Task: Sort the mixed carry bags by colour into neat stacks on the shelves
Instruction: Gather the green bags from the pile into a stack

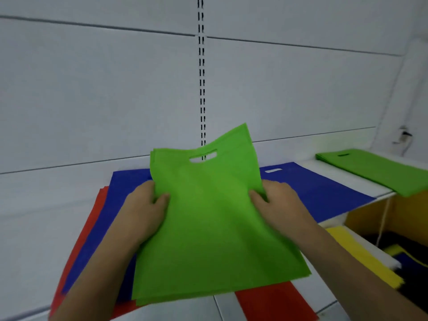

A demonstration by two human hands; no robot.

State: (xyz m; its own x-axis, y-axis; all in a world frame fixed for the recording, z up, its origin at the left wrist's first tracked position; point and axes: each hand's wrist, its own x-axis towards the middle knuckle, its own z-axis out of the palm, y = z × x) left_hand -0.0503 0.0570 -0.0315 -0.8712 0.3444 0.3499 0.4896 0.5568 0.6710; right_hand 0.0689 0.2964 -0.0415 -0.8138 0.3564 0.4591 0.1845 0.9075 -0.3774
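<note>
A bundle of flat green non-woven carry bags (208, 218) with die-cut handles was held at frame centre, raised over blue bags (324, 191) and red bags (273, 302) on the white shelf (347, 166). The left hand (146, 209) and right hand (278, 202) pinched its side edges. More green bags (375, 167) lay at right.

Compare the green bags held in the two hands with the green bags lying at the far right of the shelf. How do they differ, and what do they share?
The held green bags are gripped at both side edges by the left hand and right hand; the green stack on the shelf is untouched. The held bags are raised and tilted above blue bags; the stack lies flat. Both are bright green with a cut-out handle slot.
</note>
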